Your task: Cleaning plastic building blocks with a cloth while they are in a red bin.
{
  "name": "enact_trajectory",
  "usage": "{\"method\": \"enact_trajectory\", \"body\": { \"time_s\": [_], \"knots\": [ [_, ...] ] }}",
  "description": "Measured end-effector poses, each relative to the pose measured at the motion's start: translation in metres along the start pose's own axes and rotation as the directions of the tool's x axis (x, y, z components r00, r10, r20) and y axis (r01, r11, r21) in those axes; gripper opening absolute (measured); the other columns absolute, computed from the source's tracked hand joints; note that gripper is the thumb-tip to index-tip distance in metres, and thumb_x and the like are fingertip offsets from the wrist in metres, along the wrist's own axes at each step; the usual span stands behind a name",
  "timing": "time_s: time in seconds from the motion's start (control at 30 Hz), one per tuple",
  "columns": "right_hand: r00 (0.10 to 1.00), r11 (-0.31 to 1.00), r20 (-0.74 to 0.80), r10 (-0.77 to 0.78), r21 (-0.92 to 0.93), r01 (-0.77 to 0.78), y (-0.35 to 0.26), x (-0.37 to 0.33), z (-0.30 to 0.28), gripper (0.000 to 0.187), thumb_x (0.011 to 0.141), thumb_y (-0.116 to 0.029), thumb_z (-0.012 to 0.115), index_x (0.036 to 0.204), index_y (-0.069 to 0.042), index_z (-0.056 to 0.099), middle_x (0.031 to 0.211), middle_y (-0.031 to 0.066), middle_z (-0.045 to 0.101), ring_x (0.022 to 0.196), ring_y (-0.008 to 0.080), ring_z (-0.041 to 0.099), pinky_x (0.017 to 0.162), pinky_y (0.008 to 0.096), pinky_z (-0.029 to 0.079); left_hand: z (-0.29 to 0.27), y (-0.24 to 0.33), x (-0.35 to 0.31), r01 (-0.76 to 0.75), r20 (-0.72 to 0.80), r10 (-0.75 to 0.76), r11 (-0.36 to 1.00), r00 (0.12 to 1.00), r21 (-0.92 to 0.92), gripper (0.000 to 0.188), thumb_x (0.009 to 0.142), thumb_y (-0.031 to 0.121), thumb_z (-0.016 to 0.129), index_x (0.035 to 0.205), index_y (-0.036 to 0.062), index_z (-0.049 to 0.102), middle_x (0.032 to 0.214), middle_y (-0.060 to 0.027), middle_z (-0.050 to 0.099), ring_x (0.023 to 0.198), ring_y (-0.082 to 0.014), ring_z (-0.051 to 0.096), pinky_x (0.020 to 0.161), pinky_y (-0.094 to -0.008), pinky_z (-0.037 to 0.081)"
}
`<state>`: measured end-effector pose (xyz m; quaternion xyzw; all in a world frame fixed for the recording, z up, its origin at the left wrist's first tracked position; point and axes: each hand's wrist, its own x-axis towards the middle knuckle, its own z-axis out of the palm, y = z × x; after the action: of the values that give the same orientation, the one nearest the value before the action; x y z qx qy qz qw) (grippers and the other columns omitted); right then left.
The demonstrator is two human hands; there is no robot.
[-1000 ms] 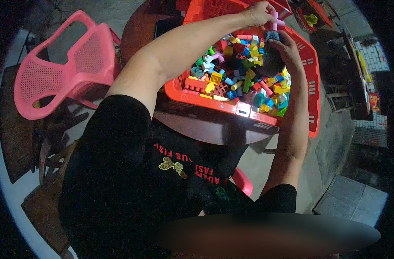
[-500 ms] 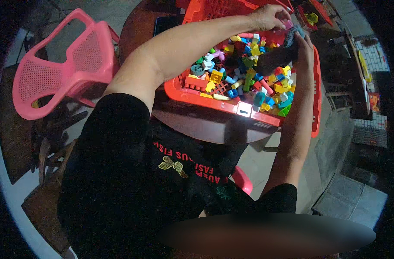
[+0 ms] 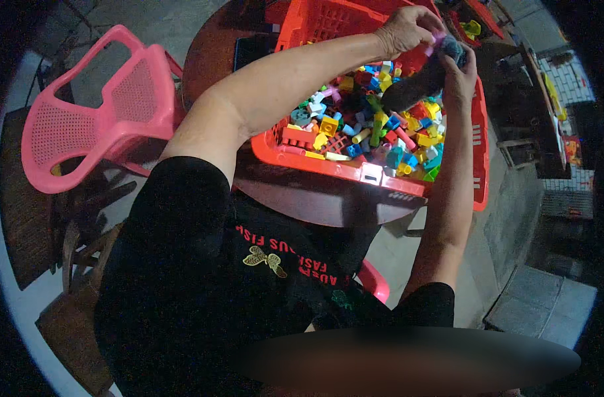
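Over the far right of a red plastic crate (image 3: 328, 171), my two hands are close together. My left hand (image 3: 408, 32) is closed in a pinch on a small pink toy block (image 3: 437, 41). My right hand (image 3: 462, 74) grips a dark grey cloth (image 3: 452, 49), bunched up against the block. Another dark part of the cloth (image 3: 414, 91) seems to hang over the crate. Colourful toy blocks (image 3: 329, 126) in yellow, red, blue, green and white are heaped inside, some of them hidden by the cloth and my forearms.
The crate stands on a round brown table (image 3: 282, 192). A pink plastic armchair (image 3: 83, 129) is at the left, and a dark flat object (image 3: 249, 54) lies behind my left forearm. Far right, a red container (image 3: 480, 20) holds a yellow item.
My left hand and the pink block have shifted slightly left and down. The right hand has turned a little, and the cloth's dark hanging part has moved left. The whole view has shifted slightly.
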<state>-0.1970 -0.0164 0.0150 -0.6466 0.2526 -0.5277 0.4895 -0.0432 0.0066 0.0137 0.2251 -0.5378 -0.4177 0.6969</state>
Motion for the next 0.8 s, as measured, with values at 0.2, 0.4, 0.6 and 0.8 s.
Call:
{"method": "enact_trajectory", "body": {
  "time_s": [0.2,0.4,0.6,0.8],
  "knots": [
    [0.940,0.793,0.161,-0.302,-0.504,0.341,-0.005,-0.002,0.010,0.034,0.070,0.003,0.057,0.103,-0.003,0.051,0.092,0.0049,0.058,0.087,0.0120,0.055,0.079,0.0250,0.044,-0.013,-0.037,0.002,0.226,-0.205,-0.216,0.974,0.955,0.026,0.027,0.071,-0.008,0.052,0.094,0.0041,0.056,0.087,-0.0070,0.059,0.081,-0.0170,0.057,0.061,-0.0294,0.049],
    [0.997,0.983,-0.060,-0.042,-0.184,0.031,-0.016,0.000,0.003,0.030,0.074,-0.008,0.059,0.101,-0.002,0.050,0.087,0.0066,0.058,0.081,0.0148,0.058,0.073,0.0291,0.048,-0.012,-0.032,-0.011,-0.133,0.130,0.063,0.752,0.990,0.646,0.035,0.079,-0.001,0.048,0.114,0.0024,0.047,0.095,-0.0085,0.060,0.082,-0.0158,0.059,0.074,-0.0293,0.047],
    [0.952,0.884,0.101,0.290,0.352,-0.307,-0.011,0.000,-0.004,0.023,0.081,-0.012,0.057,0.101,-0.003,0.050,0.083,0.0067,0.058,0.071,0.0166,0.058,0.062,0.0292,0.050,-0.006,0.006,-0.006,-0.409,0.269,0.330,0.497,0.905,0.765,0.022,0.073,0.000,0.051,0.093,0.0055,0.054,0.096,-0.0116,0.056,0.086,-0.0234,0.056,0.073,-0.0331,0.046],
    [0.988,0.975,0.088,0.130,0.172,-0.143,-0.009,0.000,0.005,0.028,0.079,-0.010,0.060,0.106,-0.006,0.050,0.088,0.0039,0.057,0.075,0.0148,0.058,0.066,0.0274,0.049,-0.011,0.016,0.001,-0.065,0.123,0.012,0.896,0.992,0.439,0.024,0.073,-0.009,0.040,0.089,0.0020,0.054,0.090,-0.0081,0.053,0.081,-0.0177,0.052,0.071,-0.0292,0.044]
  ]
}}
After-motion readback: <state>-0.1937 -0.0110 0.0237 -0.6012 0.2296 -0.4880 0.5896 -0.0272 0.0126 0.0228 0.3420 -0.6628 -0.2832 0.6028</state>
